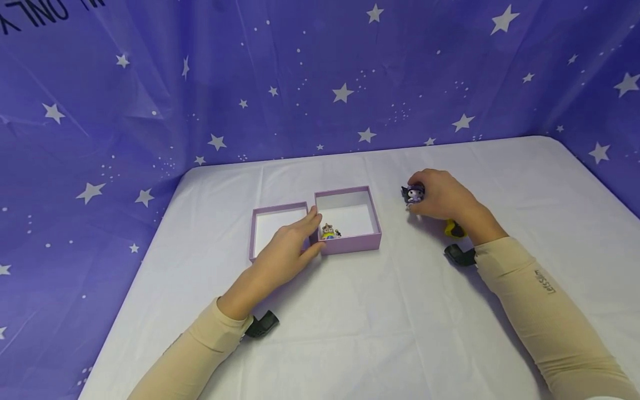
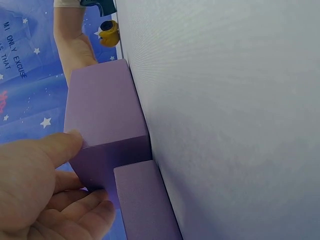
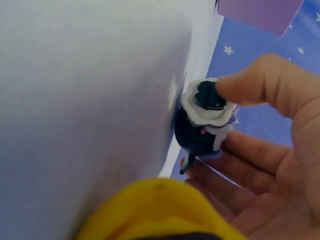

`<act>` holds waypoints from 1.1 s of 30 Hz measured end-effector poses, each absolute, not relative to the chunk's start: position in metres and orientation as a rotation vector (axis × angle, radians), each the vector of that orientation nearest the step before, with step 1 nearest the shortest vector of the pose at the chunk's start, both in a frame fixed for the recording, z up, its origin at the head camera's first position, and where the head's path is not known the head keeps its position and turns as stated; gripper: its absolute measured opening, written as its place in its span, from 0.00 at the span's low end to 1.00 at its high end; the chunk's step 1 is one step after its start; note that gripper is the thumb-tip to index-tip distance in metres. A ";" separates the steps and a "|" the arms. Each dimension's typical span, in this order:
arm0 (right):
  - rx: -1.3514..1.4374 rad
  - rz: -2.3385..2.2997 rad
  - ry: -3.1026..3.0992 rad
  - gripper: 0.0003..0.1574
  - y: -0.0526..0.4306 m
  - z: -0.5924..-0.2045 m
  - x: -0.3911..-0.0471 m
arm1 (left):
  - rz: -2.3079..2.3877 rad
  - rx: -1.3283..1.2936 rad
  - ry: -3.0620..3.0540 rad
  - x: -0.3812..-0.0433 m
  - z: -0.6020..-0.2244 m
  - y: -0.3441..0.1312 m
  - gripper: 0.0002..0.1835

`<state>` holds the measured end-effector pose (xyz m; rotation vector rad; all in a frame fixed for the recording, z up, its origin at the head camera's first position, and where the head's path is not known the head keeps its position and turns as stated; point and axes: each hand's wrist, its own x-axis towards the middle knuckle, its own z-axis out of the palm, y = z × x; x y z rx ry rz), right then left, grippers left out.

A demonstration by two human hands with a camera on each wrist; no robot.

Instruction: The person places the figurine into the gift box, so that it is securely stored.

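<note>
My left hand [image 1: 282, 250] holds the near left corner of a deeper purple box [image 1: 352, 244], thumb at its front wall and fingers along its left side. Inside that box, by the near left corner, sits a small figurine [image 1: 328, 232] in yellow and blue. My right hand [image 1: 442, 194] pinches a black-and-white figurine [image 1: 414, 194] with dark pointed ears, to the right of the box. In the right wrist view the thumb presses the figurine's white frilled part [image 3: 192, 107], with fingers on the opposite side, close to the tablecloth.
A shallower purple box piece [image 1: 254, 233] with a white inside lies left of the deeper box. A yellow-and-black toy [image 1: 454, 229] stands under my right wrist. White cloth [image 1: 350, 322] covers the table, and a blue starry curtain [image 1: 320, 66] hangs behind it.
</note>
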<state>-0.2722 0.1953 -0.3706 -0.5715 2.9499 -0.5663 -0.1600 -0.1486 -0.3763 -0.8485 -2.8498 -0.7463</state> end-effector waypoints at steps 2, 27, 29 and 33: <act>-0.561 -0.576 2.956 0.37 0.195 -0.371 -0.272 | -0.748 -0.849 -2.848 -0.160 -0.377 -0.149 0.31; -0.814 -0.853 3.071 0.29 0.157 -0.339 -0.252 | -0.733 -0.850 -2.849 -0.160 -0.376 -0.148 0.32; -0.844 -0.892 3.059 0.28 0.150 -0.336 -0.249 | -0.733 -0.850 -2.851 -0.160 -0.376 -0.148 0.32; -0.930 -0.923 3.025 0.30 0.134 -0.334 -0.246 | -0.737 -0.851 -2.851 -0.160 -0.376 -0.148 0.32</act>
